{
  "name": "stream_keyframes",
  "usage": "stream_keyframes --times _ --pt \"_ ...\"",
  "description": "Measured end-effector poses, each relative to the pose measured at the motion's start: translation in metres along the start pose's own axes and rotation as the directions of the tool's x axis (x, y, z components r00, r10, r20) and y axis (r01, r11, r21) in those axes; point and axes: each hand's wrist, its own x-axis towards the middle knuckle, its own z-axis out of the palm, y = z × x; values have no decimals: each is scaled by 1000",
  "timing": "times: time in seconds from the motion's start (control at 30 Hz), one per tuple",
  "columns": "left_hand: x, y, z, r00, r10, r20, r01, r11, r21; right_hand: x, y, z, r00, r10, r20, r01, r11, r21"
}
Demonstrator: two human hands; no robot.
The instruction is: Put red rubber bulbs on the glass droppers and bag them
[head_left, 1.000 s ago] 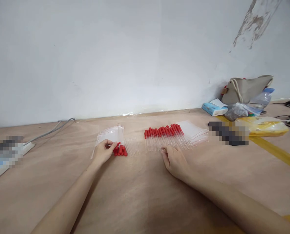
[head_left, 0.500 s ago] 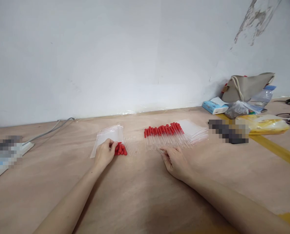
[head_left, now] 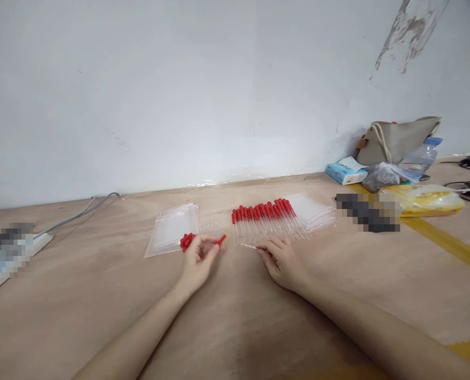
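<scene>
Loose bulbs (head_left: pixel 186 242) at left are plain red; the droppers (head_left: pixel 263 213) pair red tops with clear stems. Pale brown counter (head_left: pixel 227 327), yellow tape (head_left: pixel 442 240) at right, blue-and-white tissue pack (head_left: pixel 344 172), greyish-white far wall (head_left: pixel 171 95).

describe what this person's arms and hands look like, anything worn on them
The slender, bare left forearm and bare right forearm show no sleeves within the picture. The five-fingered, ungloved left hand and ungloved right hand have no visible rings; no watch or bracelet shows at either wrist.
</scene>
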Motion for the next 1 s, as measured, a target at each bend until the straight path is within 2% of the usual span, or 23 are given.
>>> stream_keyframes --times 0.07,0.13,0.33,0.53,0.63,0.8,1.0 --pt "-11 -4 14 987 -22 162 36 996 -83 0 -1 0 1000 1 14 -1 1000 -10" --pt "-16 -8 20 972 -16 235 50 989 -136 0 -1 0 1000 -10 24 11 1000 -26" --pt "-18 -11 18 966 3 257 33 990 -136 1 -1 -1 997 -44 61 44 999 -9" --pt "-17 -5 17 980 75 186 -97 989 110 1 -3 -1 992 -74 103 70 997 35" --pt "-16 -6 15 979 111 169 -134 983 129 -1 -2 2 989 -85 121 76 994 79" --pt "-18 -6 12 955 197 222 -226 968 111 0 3 2 982 -114 152 99 990 103" --pt "-21 -5 12 931 194 310 -250 956 153 5 5 -4 965 -197 170 200 980 0"
